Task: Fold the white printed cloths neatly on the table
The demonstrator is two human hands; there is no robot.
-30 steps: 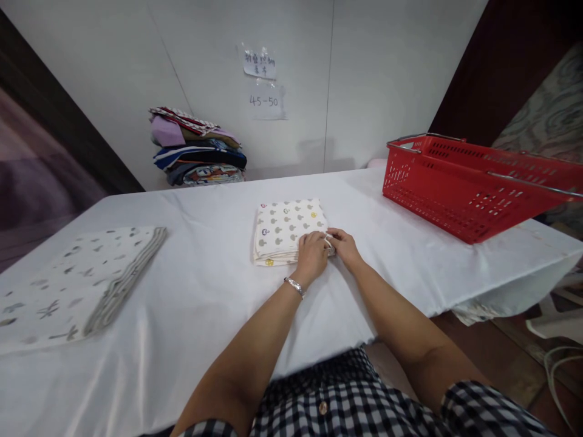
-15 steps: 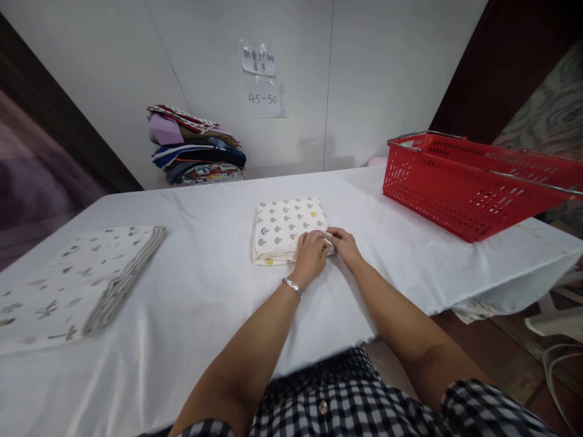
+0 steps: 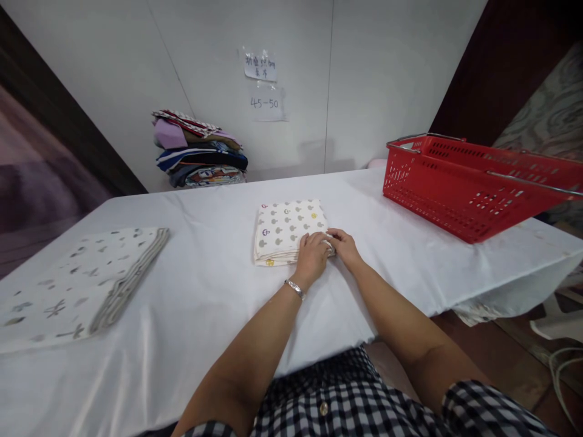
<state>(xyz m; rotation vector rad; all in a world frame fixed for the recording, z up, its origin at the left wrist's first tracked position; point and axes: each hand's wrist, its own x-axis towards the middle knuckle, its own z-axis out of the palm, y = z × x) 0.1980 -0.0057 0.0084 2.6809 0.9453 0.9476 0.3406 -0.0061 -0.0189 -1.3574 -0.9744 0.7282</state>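
A folded white cloth [image 3: 289,227] printed with small grey, yellow and purple mushroom-like shapes lies flat near the middle of the table. Its layered edge faces me. At its near right corner my left hand [image 3: 312,257] has its fingers bent over the edge, gripping the layers. My right hand [image 3: 345,247] pinches the same corner from the right side, thumb and fingers close together. The two hands almost touch, and they cover part of that corner.
A larger folded white cloth [image 3: 77,285] with dark prints lies on the white-covered table [image 3: 195,315] at left. A red plastic basket [image 3: 437,188] stands at right. Behind the table's far edge is a pile of folded fabrics [image 3: 200,152], below paper signs [image 3: 265,103] on the wall.
My view has shifted very slightly. Both hands stay at the same corner of the folded cloth, with no clear movement.
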